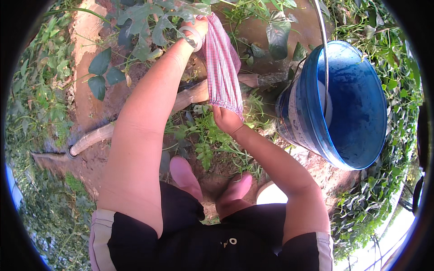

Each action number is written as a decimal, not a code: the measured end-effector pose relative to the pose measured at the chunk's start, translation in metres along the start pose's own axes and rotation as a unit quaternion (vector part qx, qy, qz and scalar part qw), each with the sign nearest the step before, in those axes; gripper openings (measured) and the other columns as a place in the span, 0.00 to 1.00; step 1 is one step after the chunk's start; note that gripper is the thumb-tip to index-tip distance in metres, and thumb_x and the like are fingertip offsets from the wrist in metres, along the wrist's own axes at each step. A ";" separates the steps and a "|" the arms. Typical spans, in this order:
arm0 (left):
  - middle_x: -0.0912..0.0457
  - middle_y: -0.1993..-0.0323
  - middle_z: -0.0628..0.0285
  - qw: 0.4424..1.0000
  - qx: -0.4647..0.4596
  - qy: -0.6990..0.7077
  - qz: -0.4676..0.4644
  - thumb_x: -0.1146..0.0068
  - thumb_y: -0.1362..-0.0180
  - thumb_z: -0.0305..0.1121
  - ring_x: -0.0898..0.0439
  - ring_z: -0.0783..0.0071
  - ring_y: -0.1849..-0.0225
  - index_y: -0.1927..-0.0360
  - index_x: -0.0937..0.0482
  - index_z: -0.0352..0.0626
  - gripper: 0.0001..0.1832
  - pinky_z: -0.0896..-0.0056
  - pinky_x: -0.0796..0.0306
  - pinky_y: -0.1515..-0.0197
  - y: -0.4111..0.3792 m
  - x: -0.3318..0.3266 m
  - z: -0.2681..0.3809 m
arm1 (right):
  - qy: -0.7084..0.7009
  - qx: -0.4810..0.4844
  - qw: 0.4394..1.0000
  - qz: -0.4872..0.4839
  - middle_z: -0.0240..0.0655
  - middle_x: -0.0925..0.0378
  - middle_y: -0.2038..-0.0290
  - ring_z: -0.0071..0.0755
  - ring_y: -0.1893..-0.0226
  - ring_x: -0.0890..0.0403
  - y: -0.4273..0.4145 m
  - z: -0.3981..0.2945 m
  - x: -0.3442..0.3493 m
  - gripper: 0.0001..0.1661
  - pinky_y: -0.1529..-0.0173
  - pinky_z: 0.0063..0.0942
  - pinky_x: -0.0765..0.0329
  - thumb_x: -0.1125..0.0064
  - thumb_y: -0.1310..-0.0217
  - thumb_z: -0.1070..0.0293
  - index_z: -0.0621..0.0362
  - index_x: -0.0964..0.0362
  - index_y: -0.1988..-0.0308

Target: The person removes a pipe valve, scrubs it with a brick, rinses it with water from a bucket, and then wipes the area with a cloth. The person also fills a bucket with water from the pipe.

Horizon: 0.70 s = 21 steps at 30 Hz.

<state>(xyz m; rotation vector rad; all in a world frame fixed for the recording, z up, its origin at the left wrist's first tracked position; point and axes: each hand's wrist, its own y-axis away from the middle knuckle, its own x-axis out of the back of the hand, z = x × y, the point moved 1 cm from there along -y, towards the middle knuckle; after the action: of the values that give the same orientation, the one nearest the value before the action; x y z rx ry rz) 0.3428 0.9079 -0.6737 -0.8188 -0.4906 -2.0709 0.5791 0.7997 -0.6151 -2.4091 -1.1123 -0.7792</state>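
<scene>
A red-and-white checked cloth (222,64), apparently a garment, is stretched between my two hands. My left hand (200,26), with a pale bangle (192,38) at the wrist, grips its upper end; leaves hide part of the fingers. Lower down, my right hand (227,119) holds the gathered bottom edge, its fingertips covered by the fabric. Behind the cloth runs a muddy pale hose (190,96). To the right stands a tilted blue plastic bucket (359,108) with a raised metal handle (323,37); wet marks show on its inner wall.
Brown muddy water (251,30) lies beyond the hands. Leafy vines (142,27) hang over the left wrist, and green plants (206,135) grow before my pink shoes (183,172). A white round object (271,194) sits beside my right knee. Dense foliage borders both sides.
</scene>
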 end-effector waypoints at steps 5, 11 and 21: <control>0.23 0.63 0.48 0.977 0.074 0.181 -0.087 0.47 0.50 0.39 0.24 0.57 0.61 0.62 0.26 0.37 0.16 0.64 0.31 0.59 0.002 0.026 0.017 | 0.090 0.202 0.974 -0.048 0.53 0.34 0.53 0.54 0.51 0.33 0.015 0.045 0.004 0.25 0.46 0.40 0.36 0.48 0.50 0.68 0.67 0.37 0.51; 0.22 0.60 0.54 0.983 0.053 0.097 -0.146 0.49 0.47 0.35 0.23 0.67 0.59 0.56 0.25 0.40 0.16 0.68 0.31 0.54 0.019 0.021 0.048 | 0.012 -0.096 0.995 -0.033 0.49 0.34 0.53 0.52 0.49 0.34 0.015 0.048 0.009 0.27 0.47 0.38 0.33 0.45 0.48 0.60 0.65 0.38 0.52; 0.22 0.63 0.63 0.695 0.016 0.485 -0.531 0.47 0.46 0.35 0.23 0.76 0.63 0.58 0.26 0.40 0.13 0.73 0.30 0.55 0.077 0.003 0.114 | -0.345 -0.248 0.837 0.345 0.34 0.27 0.58 0.26 0.59 0.29 -0.064 0.108 0.040 0.20 0.55 0.25 0.31 0.43 0.47 0.70 0.66 0.33 0.54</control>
<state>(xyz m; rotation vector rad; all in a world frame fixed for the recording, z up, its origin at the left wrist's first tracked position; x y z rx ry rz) 0.4467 0.9301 -0.5862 0.9201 -0.3896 -3.0810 0.5861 0.9201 -0.6678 -3.3316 -0.1054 0.1002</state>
